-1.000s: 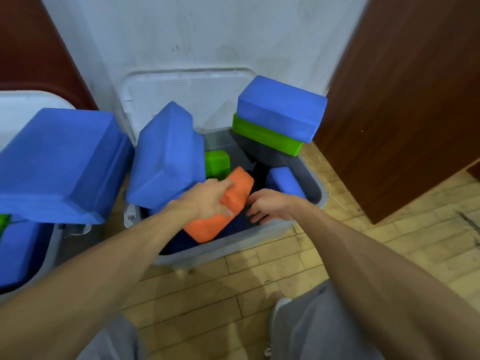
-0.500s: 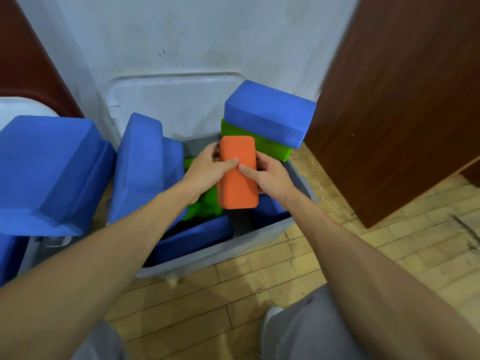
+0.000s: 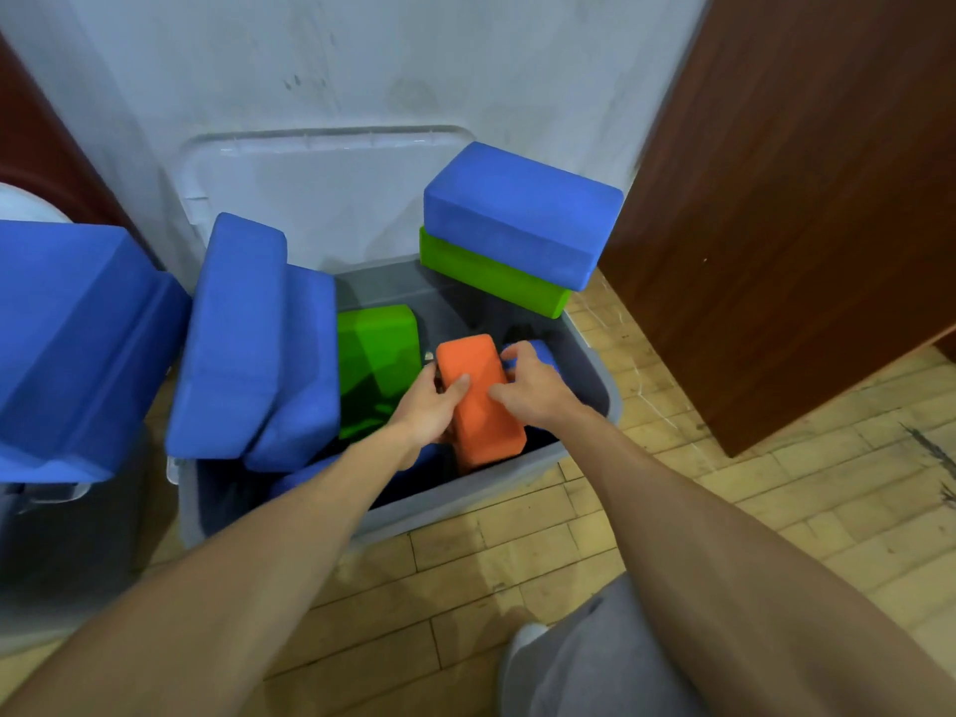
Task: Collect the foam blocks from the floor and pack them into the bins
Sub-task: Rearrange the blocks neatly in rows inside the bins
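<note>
Because the gap looks tight, the orange block (image 3: 478,406) stands tilted near the front right corner of the grey bin (image 3: 465,501). The left hand (image 3: 432,411) and right hand (image 3: 535,393) each have a grip on one side, I think to steer it down. A green block (image 3: 377,349) sits beside it.

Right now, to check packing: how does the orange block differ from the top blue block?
Left hand and right hand grip the orange block; the blue block is untouched. Orange tilts inside the bin; blue lies on a green block. Both are rectangular foam.
</note>
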The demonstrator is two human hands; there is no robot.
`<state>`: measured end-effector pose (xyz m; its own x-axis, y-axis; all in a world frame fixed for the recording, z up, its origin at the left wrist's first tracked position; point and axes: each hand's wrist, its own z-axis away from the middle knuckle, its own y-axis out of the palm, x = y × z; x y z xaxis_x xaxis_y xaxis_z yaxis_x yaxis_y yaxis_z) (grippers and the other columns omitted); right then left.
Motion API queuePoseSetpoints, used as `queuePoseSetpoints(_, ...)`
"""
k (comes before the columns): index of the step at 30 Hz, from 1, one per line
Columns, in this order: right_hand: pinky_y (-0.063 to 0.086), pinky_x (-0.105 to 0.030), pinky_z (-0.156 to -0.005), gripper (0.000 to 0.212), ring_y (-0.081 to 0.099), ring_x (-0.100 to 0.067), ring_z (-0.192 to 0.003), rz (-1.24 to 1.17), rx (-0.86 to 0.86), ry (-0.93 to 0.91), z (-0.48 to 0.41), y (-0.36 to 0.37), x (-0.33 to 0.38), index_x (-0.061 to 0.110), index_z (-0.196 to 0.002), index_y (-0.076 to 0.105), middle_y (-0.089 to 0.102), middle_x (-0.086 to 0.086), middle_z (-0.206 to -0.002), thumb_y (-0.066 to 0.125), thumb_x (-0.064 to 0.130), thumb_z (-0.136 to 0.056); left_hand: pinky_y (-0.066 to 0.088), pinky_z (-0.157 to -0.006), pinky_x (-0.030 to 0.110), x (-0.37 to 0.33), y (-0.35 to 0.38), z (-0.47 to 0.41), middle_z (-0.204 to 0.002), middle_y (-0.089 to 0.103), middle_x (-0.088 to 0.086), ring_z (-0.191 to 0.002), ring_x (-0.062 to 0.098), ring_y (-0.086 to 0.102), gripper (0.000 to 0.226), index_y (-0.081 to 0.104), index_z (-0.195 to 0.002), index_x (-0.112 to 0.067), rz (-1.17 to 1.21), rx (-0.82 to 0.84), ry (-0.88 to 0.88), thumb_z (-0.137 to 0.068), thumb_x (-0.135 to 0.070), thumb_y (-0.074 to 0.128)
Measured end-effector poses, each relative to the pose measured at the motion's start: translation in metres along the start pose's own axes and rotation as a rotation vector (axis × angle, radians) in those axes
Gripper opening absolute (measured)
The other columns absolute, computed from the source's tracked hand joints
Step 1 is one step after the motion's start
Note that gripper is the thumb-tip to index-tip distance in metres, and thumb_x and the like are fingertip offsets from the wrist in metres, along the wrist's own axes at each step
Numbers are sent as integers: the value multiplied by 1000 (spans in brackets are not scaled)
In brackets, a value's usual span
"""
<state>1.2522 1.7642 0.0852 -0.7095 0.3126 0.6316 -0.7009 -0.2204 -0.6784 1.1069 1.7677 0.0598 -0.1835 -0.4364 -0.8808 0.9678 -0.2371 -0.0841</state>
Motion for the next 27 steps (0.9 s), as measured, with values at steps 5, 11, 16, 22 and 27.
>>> queuePoseSetpoints(5, 39, -19, -81, 37, 59, -20, -111, 55, -58, 2, -21, -6, -15, 15, -121, 63, 67, -4, -116, 61, 11, -84, 54, -89, 53, 23, 11, -38, -113, 67, 3, -99, 26, 67, 40, 50, -123, -27, -41, -27, -35, -89, -46, 59)
queuePoseSetpoints(11, 41, -15, -73, 28, 62, -17, -102, 63, 10, 86, -43, -9, -41, 18, -104, 72, 70, -3, -109, 72, 12, -77, 56, -84, 49, 29, 32, -58, -120, 60, 6, -104, 27, 63, 54, 43, -131, -15, -122, -81, -52, -88, -39, 65)
queuePoseSetpoints(16, 43, -20, -93, 32, 59, -16, -116, 78, 48, 112, -57, -10, -48, 19, -112, 72, 67, 0, -121, 64, 8, -84, 55, -64, 37, 38, 41, -75, -120, 58, 8, -99, 26, 63, 61, 40, -130, -13, -147, -118, -81, -84, -38, 71)
queuePoseSetpoints(22, 46, -31, -100, 31, 57, -23, -118, 220, -15, 57, -57, -1, -32, 14, -106, 74, 68, -4, -119, 54, 9, -84, 47, -77, 31, 37, 22, -70, -119, 60, 2, -104, 24, 60, 58, 40, -134, -18, -165, -67, -106, -87, -37, 67)
queuePoseSetpoints(27, 49, -34, -93, 25, 62, -31, -108, 272, -106, -124, -53, 18, 11, 7, -98, 75, 71, -14, -108, 57, 6, -80, 38, -96, 24, 36, -25, -40, -131, 57, 9, -120, 21, 53, 41, 52, -133, -9, -309, -42, -18, -94, -20, 59)
